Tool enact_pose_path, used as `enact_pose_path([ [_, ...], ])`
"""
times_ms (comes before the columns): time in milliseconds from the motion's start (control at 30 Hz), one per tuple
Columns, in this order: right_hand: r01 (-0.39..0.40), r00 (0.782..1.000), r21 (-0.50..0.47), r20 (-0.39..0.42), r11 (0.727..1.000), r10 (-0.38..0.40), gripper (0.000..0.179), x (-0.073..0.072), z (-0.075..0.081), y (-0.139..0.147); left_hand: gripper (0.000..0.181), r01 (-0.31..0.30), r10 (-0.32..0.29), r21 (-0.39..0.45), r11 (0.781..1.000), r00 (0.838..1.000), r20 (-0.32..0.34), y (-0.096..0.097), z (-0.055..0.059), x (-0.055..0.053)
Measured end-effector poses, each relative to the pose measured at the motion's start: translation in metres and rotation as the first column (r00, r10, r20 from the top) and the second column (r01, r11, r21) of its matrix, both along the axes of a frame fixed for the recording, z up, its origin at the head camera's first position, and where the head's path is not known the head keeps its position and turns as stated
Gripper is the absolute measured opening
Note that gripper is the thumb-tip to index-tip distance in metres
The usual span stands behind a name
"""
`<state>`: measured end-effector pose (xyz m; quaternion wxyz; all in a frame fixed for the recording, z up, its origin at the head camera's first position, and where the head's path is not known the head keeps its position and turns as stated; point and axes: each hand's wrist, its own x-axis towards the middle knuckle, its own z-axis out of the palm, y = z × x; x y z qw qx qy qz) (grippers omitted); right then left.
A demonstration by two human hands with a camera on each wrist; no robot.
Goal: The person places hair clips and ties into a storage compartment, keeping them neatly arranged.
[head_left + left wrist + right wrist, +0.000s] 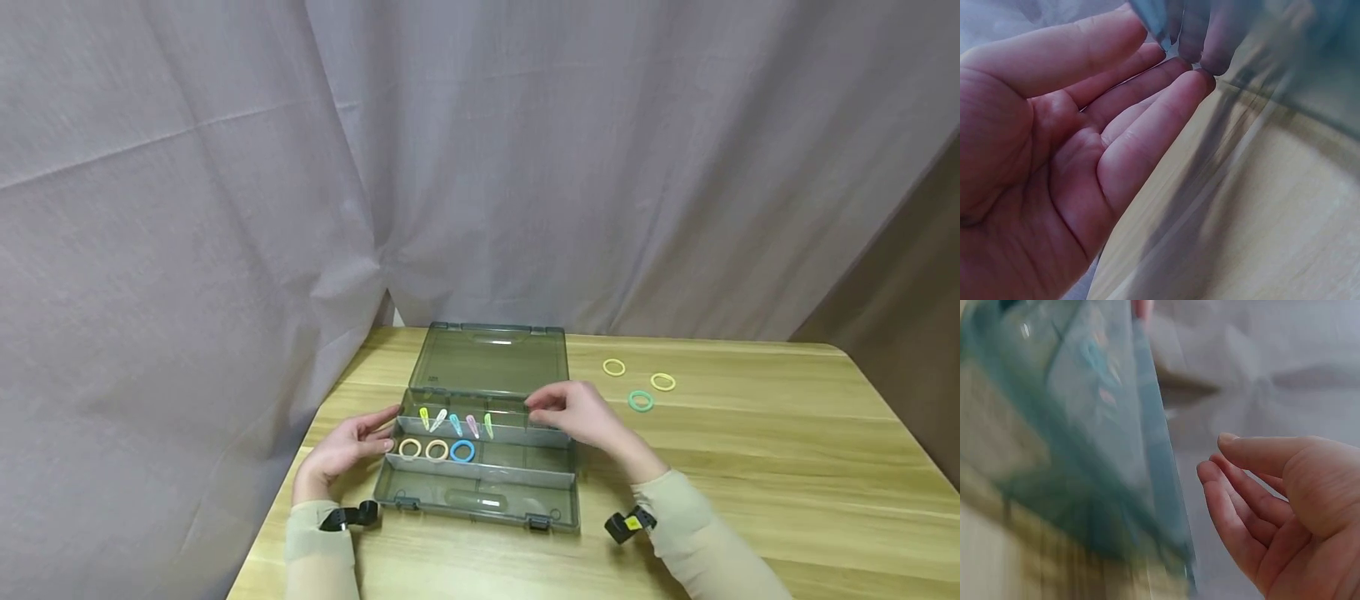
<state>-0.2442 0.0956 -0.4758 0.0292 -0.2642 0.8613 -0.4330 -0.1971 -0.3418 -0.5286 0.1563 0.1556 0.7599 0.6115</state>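
Note:
A transparent dark-green organizer box [480,500] stands on the table with its lid [495,358] laid back. Yellow, white, blue, pink and green snap hair clips [455,425] sit in a row in its back section. Two pale orange rings [410,449] and a blue ring [462,451] lie in the middle section. My left hand [341,450] touches the box's left side with thumb and fingertips, fingers fairly straight. Over the right part of the back section is my right hand [581,412]; in the right wrist view nothing shows between its thumb and fingers [1235,519].
On the wooden table [750,450], right of the box, lie two yellow rings [614,360] [663,375] and a green ring [641,409]. A grey curtain [525,167] hangs behind the table and along its left side.

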Motion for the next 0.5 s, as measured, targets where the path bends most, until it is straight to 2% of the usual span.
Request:
enact_pose_path([
  [133,0.090,0.995,-0.014,0.035,0.996,-0.089,0.024,-0.005,-0.003,0.037,0.069,0.003,-0.003,0.010,1.000,1.000,0.011,0.000,-0.001,0.001],
  [333,0.176,0.984,-0.002,0.020,0.984,-0.176,0.027,-0.013,-0.010,0.086,0.069,-0.004,0.004,0.009,1.000,1.000,0.006,0.000,-0.003,-0.001],
  [500,0.243,0.970,0.042,0.012,0.969,-0.244,0.029,-0.014,-0.015,0.117,0.069,0.001,-0.001,0.015,1.000,1.000,0.001,-0.001,-0.003,-0.001],
])
